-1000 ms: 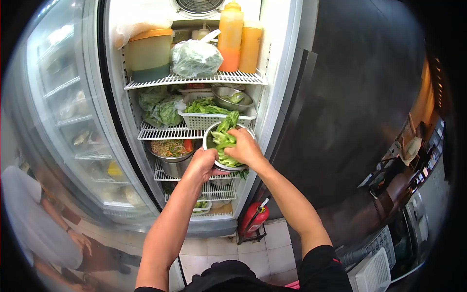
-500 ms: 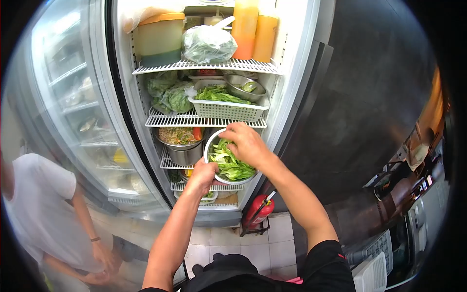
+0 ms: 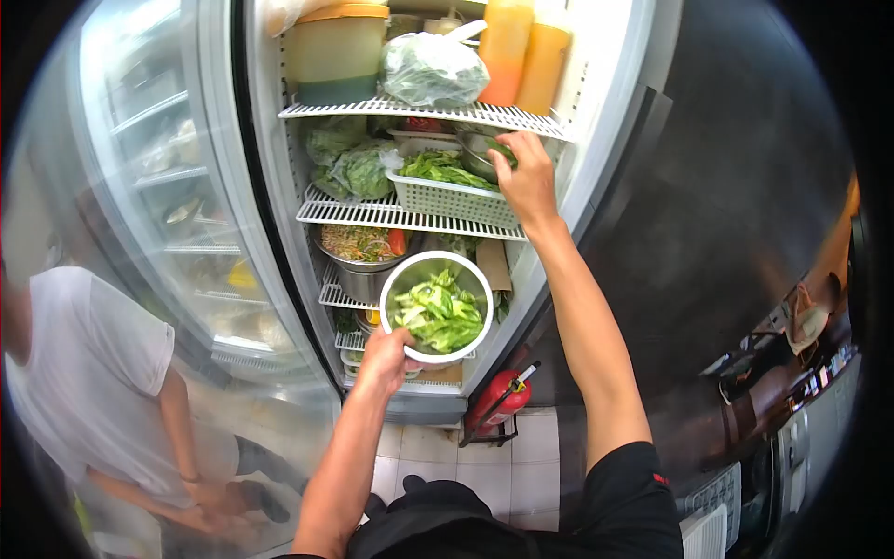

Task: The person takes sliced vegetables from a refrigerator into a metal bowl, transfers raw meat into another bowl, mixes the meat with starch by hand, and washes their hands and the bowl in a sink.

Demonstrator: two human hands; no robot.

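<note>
A round white-rimmed bowl (image 3: 386, 306) of cut green leaves (image 3: 438, 312) is held out in front of the fridge shelves. My left hand (image 3: 384, 359) grips its lower left rim, thumb over the edge. Higher up, my right hand (image 3: 524, 172) reaches to a small metal bowl (image 3: 477, 156) on the middle shelf. Its thumb and fingers are apart at that bowl's right side, with some green showing between them; the fingertips are partly hidden. The metal bowl rests in a white perforated basket (image 3: 447, 200) of long green leaves (image 3: 438, 168).
Bagged greens (image 3: 358, 168) lie left of the basket. A pot of chopped food (image 3: 363, 244) stands on the shelf below. Orange bottles (image 3: 507, 56) and a lidded tub (image 3: 335, 56) are on top. A fire extinguisher (image 3: 498, 401) stands at lower right. A person in white (image 3: 102, 373) is at left.
My right hand has left the leaves in the white-rimmed bowl and moved up to the metal bowl. My left hand still holds the white-rimmed bowl, now seen more from above.
</note>
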